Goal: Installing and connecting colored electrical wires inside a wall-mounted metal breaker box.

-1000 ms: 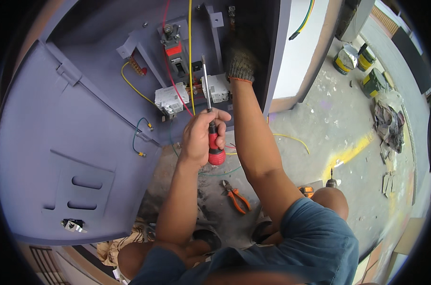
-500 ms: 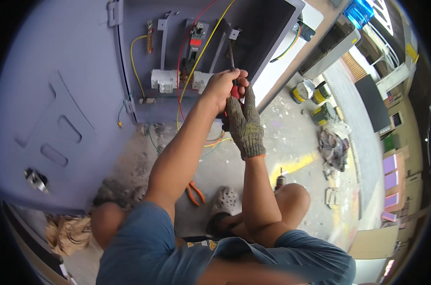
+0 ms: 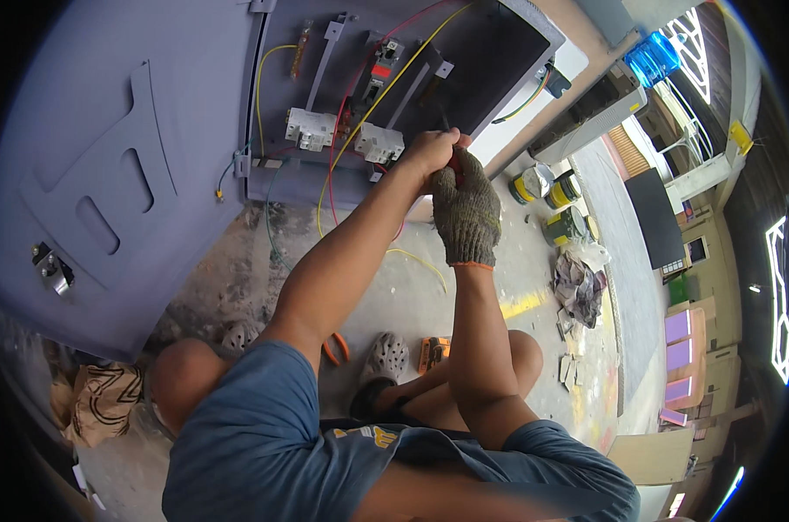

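Note:
My bare left hand [image 3: 435, 157] and my right hand [image 3: 468, 209], in a grey knit glove with an orange cuff, are closed together round a screwdriver [image 3: 454, 162]. Only a little of its red handle shows between them. Its dark shaft points up into the open grey metal cabinet [image 3: 320, 187], below a small metal bracket [image 3: 445, 70]. Where the tip rests I cannot make out. To the left of my hands are two white circuit breakers [image 3: 311, 129] [image 3: 379, 143], a larger breaker with a red patch [image 3: 381, 71], and loose yellow [image 3: 377, 103] and red wires [image 3: 334, 157].
The cabinet door [image 3: 107, 174] swings wide at the left. Orange-handled pliers [image 3: 336, 350] and an orange-and-black tool [image 3: 433, 354] lie by my shoe [image 3: 387, 357]. Paint cans [image 3: 531, 184] and crumpled plastic [image 3: 578, 287] are at the right; a brown paper bag [image 3: 105, 402] is lower left.
The view has shifted and tilted. Both hands still grip the screwdriver but sit a little farther right against the cabinet, uncovering the right white breaker. The orange-and-black tool has come into sight.

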### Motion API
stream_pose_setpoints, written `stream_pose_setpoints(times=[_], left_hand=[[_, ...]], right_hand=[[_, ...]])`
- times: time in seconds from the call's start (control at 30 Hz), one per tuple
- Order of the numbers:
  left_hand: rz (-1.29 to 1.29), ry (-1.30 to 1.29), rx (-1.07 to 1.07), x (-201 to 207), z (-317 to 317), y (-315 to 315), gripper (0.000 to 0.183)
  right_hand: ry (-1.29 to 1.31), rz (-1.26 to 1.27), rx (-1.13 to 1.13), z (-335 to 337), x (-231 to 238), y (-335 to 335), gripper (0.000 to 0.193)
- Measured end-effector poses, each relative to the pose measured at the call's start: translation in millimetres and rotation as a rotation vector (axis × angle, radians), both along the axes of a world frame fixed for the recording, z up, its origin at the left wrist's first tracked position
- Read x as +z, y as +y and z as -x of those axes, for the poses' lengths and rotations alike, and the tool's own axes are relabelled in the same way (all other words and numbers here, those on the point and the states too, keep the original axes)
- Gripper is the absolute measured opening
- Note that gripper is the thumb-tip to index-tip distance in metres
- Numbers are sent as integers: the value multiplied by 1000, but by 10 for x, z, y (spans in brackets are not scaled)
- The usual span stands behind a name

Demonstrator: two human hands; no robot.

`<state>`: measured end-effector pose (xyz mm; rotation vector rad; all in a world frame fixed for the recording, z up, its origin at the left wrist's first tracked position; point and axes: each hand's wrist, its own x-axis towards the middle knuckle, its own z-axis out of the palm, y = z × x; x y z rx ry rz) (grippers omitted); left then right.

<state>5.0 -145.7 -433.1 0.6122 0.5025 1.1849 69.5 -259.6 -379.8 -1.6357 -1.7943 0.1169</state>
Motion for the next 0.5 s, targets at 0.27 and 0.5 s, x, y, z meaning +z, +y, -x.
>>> stream_pose_setpoints(times=[0.27, 0.5], left_hand=[[0, -10, -18, -5, 35, 53, 31], [2, 7, -36, -7, 75, 46, 30]], right_hand=[[-21, 12, -6, 35, 4, 60, 42], [-8, 0, -21, 51, -36, 79, 41]])
